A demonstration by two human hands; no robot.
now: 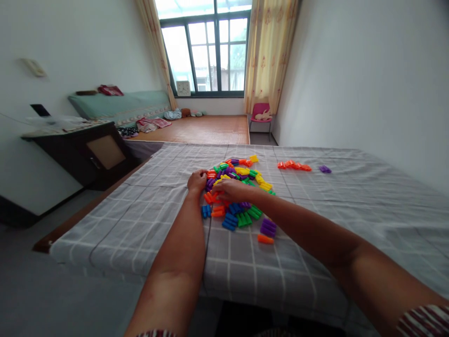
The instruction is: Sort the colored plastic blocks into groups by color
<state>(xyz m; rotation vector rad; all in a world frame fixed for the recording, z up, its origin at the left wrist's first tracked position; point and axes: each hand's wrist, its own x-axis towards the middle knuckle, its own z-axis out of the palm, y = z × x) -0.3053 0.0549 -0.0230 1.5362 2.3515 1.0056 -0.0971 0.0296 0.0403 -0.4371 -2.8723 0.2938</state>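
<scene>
A heap of colourful plastic toy building blocks, shaped like joined tubes, is spread on the checked cloth. My left hand (pixel 197 181) is at the heap's left edge, its fingers curled against an orange block (pixel 211 174). My right hand (pixel 229 188) reaches over the heap from the right, fingers apart and pointing down beside orange blocks (pixel 210 197). Part of the heap is hidden under this hand. Closer to me lie blue blocks (pixel 230 222), green blocks (pixel 244 218), a purple block (pixel 268 227) and a single orange piece (pixel 265 239). Yellow blocks (pixel 264 182) sit on the right.
A grey checked cloth (pixel 168 234) covers the surface. To the right of the heap lie a row of orange blocks (pixel 293 165) and a purple block (pixel 325 169). Beyond are a low wooden platform (pixel 217 128), a pink chair (pixel 260 112) and a dark cabinet (pixel 80 152).
</scene>
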